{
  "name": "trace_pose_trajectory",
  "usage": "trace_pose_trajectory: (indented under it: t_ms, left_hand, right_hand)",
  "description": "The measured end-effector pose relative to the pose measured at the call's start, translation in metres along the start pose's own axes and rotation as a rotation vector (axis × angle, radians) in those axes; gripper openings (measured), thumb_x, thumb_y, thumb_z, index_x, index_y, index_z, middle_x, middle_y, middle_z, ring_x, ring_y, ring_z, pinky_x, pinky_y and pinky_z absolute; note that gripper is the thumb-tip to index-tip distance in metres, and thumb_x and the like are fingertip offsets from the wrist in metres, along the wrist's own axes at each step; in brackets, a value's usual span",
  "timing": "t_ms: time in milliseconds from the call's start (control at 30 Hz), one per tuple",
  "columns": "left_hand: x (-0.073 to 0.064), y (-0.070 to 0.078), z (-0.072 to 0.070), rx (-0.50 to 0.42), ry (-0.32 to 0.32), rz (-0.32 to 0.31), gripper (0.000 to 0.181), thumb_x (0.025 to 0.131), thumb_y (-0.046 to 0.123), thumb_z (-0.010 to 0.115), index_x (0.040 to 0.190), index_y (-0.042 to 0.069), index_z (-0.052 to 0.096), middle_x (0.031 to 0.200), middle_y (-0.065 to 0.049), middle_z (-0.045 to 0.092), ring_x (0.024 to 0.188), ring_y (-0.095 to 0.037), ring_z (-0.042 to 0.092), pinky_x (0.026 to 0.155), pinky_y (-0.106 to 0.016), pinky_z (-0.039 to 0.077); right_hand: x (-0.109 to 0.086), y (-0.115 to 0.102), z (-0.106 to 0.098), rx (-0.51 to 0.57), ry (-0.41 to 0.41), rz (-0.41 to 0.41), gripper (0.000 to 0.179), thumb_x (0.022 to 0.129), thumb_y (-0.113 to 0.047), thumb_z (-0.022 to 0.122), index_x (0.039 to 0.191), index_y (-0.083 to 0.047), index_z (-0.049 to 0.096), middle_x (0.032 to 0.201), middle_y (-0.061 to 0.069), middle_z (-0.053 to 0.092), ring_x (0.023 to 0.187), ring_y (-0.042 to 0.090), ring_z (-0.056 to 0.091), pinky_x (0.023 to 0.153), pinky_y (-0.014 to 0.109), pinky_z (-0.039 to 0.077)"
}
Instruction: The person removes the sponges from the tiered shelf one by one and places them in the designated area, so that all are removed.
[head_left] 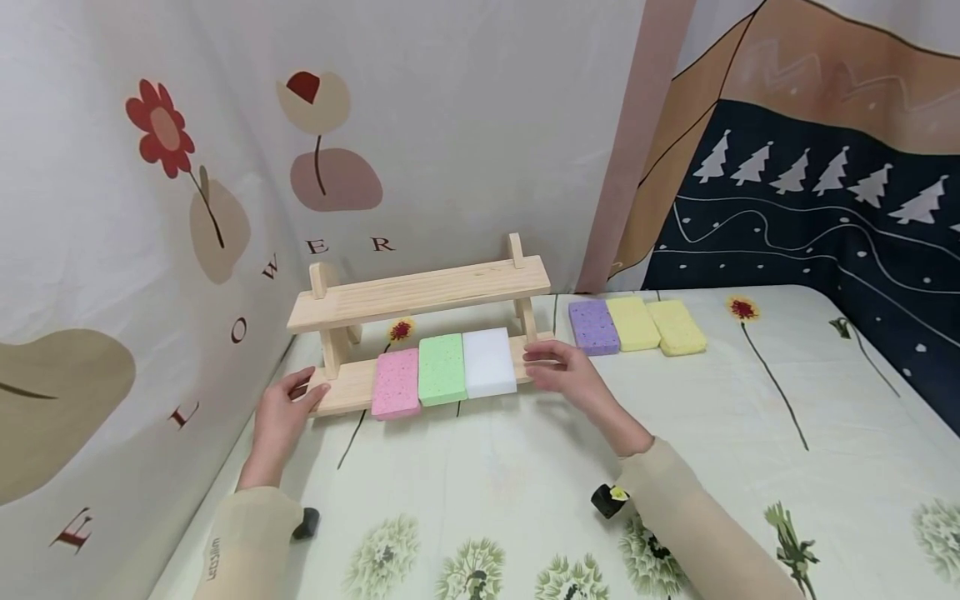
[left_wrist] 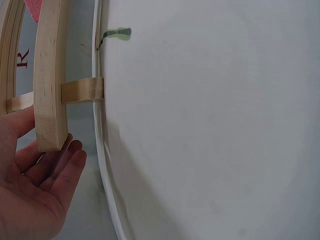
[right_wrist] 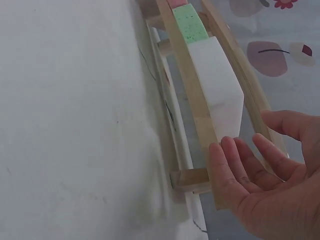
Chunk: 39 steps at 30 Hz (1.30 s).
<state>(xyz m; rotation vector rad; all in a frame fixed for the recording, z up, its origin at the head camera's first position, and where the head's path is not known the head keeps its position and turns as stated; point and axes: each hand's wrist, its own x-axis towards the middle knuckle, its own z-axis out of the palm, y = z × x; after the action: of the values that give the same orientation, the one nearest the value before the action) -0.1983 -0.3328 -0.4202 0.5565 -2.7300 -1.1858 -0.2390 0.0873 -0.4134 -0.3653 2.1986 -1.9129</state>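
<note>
A two-tier wooden shelf stands against the back cloth in the head view. On its lower board lie a pink sponge, a green sponge and a white sponge, side by side and overhanging the front edge. My left hand grips the board's left end, thumb on one face and fingers curled beneath, as the left wrist view shows. At the right end, my right hand has its fingertips against the board near the white sponge. Its thumb stands apart from the board.
Right of the shelf, a purple sponge and two yellow sponges lie in a row on the flower-printed tablecloth. Printed cloth walls rise close behind the shelf and on the left.
</note>
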Motion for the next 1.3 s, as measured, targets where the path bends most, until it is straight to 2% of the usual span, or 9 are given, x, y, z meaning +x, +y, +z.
trace_pose_trajectory:
  t_ms: [300,500,633,800,1000,1300]
  left_hand:
    - [0.000,0.000,0.001,0.006,0.006,0.000,0.057,0.100,0.026,0.061,0.149,0.004,0.043,0.148,-0.025,0.050,0.134,-0.040,0.050,0.104,-0.050,0.049]
    - [0.001,-0.001,0.001,0.003,0.010,0.010,0.056,0.100,0.025,0.061,0.150,0.004,0.043,0.148,-0.025,0.049,0.134,-0.041,0.050,0.104,-0.050,0.049]
    - [0.001,-0.001,0.001,-0.003,0.013,0.003,0.056,0.100,0.025,0.061,0.150,0.004,0.043,0.149,-0.024,0.048,0.135,-0.040,0.049,0.105,-0.050,0.049]
    - [0.001,-0.001,0.002,-0.009,0.017,-0.011,0.057,0.100,0.024,0.061,0.150,0.004,0.043,0.150,-0.023,0.048,0.135,-0.040,0.049,0.105,-0.050,0.049]
    - [0.001,-0.001,0.003,0.002,0.022,-0.012,0.056,0.100,0.024,0.061,0.149,0.004,0.043,0.149,-0.024,0.048,0.134,-0.041,0.049,0.104,-0.050,0.050]
    - [0.000,-0.001,0.003,-0.001,0.020,-0.022,0.057,0.100,0.025,0.061,0.150,0.004,0.043,0.149,-0.025,0.048,0.135,-0.041,0.049,0.104,-0.051,0.049]
  right_hand:
    - [-0.002,0.001,0.013,0.004,-0.013,-0.015,0.041,0.095,-0.005,0.062,0.134,0.006,0.054,0.136,0.028,0.058,0.123,0.037,0.061,0.088,0.032,0.060]
    - [-0.003,0.005,0.019,0.000,-0.010,-0.019,0.043,0.095,-0.008,0.065,0.135,0.005,0.054,0.133,0.028,0.059,0.114,0.031,0.066,0.085,0.037,0.061]
    - [-0.002,0.006,0.023,0.001,0.017,0.008,0.044,0.094,-0.010,0.067,0.135,0.002,0.054,0.131,0.027,0.061,0.105,0.024,0.069,0.085,0.042,0.062]
    - [0.000,0.006,0.027,-0.004,0.049,0.025,0.046,0.094,-0.009,0.068,0.137,-0.002,0.055,0.128,0.024,0.062,0.095,0.016,0.068,0.081,0.042,0.062]
    - [-0.002,0.004,0.028,0.018,0.072,0.020,0.044,0.094,-0.006,0.066,0.137,-0.004,0.056,0.127,0.023,0.061,0.100,0.017,0.067,0.083,0.041,0.062]
    - [-0.007,0.000,0.017,0.086,0.079,0.017,0.044,0.095,-0.004,0.063,0.139,-0.004,0.055,0.130,0.024,0.057,0.105,0.020,0.066,0.083,0.031,0.062]
